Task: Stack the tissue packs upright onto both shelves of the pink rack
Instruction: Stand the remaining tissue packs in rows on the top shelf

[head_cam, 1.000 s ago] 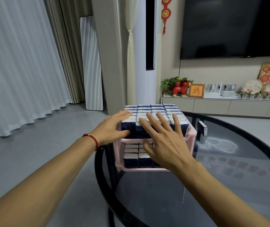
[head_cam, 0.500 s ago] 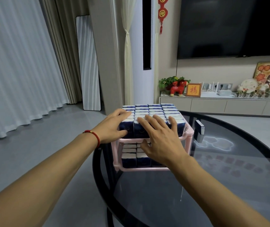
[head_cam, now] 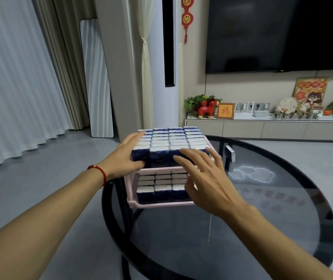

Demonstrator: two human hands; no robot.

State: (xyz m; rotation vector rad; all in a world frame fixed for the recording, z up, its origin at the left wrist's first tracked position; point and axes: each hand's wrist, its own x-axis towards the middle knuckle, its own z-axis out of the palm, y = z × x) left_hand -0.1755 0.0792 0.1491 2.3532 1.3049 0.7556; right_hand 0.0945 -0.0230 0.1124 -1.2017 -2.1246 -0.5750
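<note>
Standing at the near-left edge of a dark glass table (head_cam: 242,249): one pink rack (head_cam: 157,204), two shelves, both filled with tissue packs (head_cam: 173,141) set upright in tight rows, white tops showing, dark blue faces forward. Left hand (head_cam: 124,158): fingers straight, flat against the left side of the upper row, thumb on its front face. Right hand (head_cam: 204,178): fingers spread and relaxed at the front right of the rack, holding nothing. Handling, judged: packs light, soft, film-wrapped and likely slippery; take each by its broad faces, pressing lightly. Stock appears complete.
</note>
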